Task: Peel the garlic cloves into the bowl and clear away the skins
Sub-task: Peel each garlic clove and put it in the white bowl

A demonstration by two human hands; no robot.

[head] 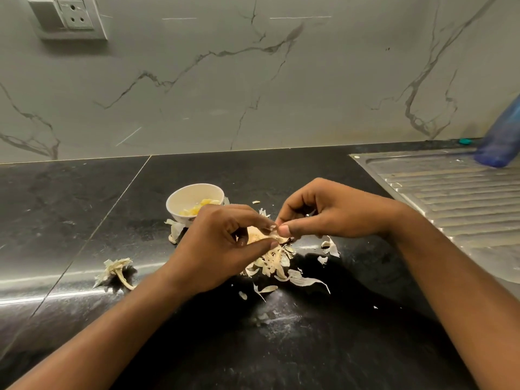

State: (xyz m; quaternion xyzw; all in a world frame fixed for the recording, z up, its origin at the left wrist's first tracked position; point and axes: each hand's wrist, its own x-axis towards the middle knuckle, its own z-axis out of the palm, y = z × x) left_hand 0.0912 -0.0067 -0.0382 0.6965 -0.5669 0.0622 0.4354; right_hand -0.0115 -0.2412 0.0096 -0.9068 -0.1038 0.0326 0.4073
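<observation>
- Two hands meet over the black countertop (84, 220), just in front of the bowl.
- Left hand (225, 246): fingers curled, with thumb and forefinger pinching a garlic clove (257, 235). The fingers partly hide the clove.
- Right hand (332, 212): thumb and forefinger pinch the tip of the same garlic clove, where papery skin shows. The other fingers are curled in.
- Bowl (176, 199): white and upright, just behind the left hand. Yellowish peeled cloves (201, 206) lie inside.
- Loose skins (274, 263): heaped on the countertop directly beneath and in front of both hands. Stray pieces lie below the right hand and beside the bowl.
- Stripped garlic stalk (118, 270): lying on the countertop, well apart to the left of the heap.
- Steel drainboard (450, 192): set into the countertop at right. A blurred blue bottle (501, 136) stands at its far edge.
- Socket plate (67, 18): mounted on the marble wall (253, 80), upper left.
</observation>
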